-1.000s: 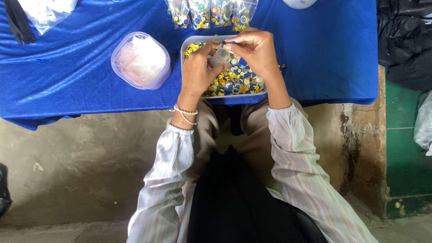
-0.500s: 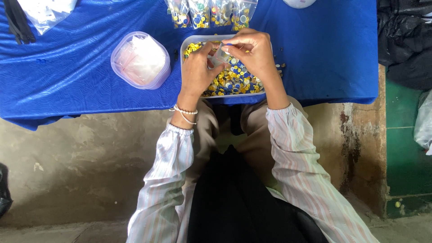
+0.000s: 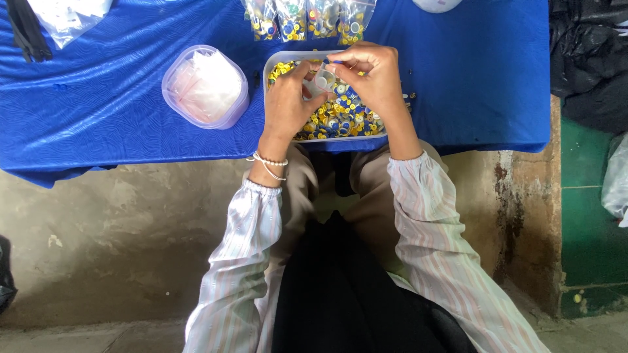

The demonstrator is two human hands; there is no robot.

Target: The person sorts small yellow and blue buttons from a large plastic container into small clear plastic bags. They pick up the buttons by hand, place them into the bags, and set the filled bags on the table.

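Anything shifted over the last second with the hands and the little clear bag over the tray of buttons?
Hardly anything. The left hand holds the small clear bag over the tray of yellow and blue buttons, as before. The right hand pinches at the bag's top edge, fingers shifted only slightly. Nothing was picked up or let go. The round lidded tub, the filled packets and the blue cloth stayed put.
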